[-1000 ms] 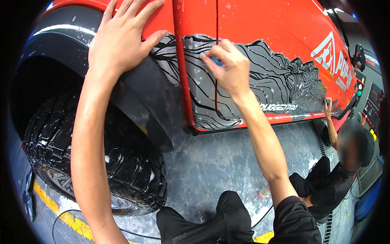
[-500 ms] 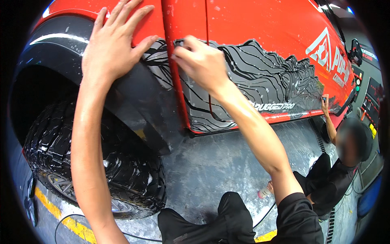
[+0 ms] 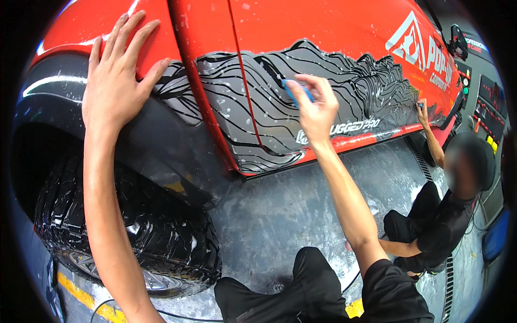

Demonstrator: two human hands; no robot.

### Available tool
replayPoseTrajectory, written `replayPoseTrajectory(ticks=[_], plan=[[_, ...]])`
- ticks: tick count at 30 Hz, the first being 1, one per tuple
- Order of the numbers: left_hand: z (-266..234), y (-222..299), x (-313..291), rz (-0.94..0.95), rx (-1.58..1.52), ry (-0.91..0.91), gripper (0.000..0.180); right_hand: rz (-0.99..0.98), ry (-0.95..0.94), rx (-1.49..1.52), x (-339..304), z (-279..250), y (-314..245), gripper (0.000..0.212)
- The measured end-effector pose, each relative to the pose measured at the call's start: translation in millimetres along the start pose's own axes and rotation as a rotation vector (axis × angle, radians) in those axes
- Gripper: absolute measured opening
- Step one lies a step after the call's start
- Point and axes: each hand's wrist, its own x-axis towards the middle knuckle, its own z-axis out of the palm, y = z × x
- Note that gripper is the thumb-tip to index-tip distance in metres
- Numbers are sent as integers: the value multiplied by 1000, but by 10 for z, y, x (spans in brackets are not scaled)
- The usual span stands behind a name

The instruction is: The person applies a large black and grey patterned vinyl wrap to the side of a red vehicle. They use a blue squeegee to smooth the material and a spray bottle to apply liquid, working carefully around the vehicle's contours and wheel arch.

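My left hand [image 3: 116,81] lies flat with fingers spread on the red body panel [image 3: 151,40] of a vehicle, just above the dark wheel arch [image 3: 56,81]. Between thumb and fingers of my right hand [image 3: 318,105] is a small blue pad [image 3: 297,92]; its exact kind cannot be made out. The pad is at the grey and black wavy-line decal [image 3: 344,86] along the lower door. Whitish droplets or suds dot the decal and the paint around it.
A large black tyre [image 3: 129,226] with wet tread stands below my left arm. At right a crouching co-worker [image 3: 447,226] in black reaches a hand [image 3: 423,112] to the lower bodywork. A thin black hose [image 3: 188,317] crosses the wet grey floor [image 3: 269,226].
My right hand has moved right along the decal, and the blue pad now shows in its fingers. My left hand stays flat on the red panel. The whole view has shifted slightly.
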Motion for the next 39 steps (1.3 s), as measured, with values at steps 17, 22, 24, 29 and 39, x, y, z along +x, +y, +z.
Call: replayPoseTrajectory(ticks=[17, 22, 24, 29, 39], plan=[[-45, -25, 7, 27, -16, 3, 71, -192, -9, -56, -97, 612, -132, 18], [-15, 8, 15, 36, -16, 11, 71, -166, -9, -69, -124, 570, -92, 19], [11, -59, -5, 54, -21, 22, 72, -179, -26, -71, -20, 653, -182, 19], [22, -54, 0, 54, -7, 12, 71, -215, -17, -165, -151, 491, -81, 17], [-23, -73, 5, 56, 8, 10, 71, -279, -45, -159, -50, 541, -79, 17]])
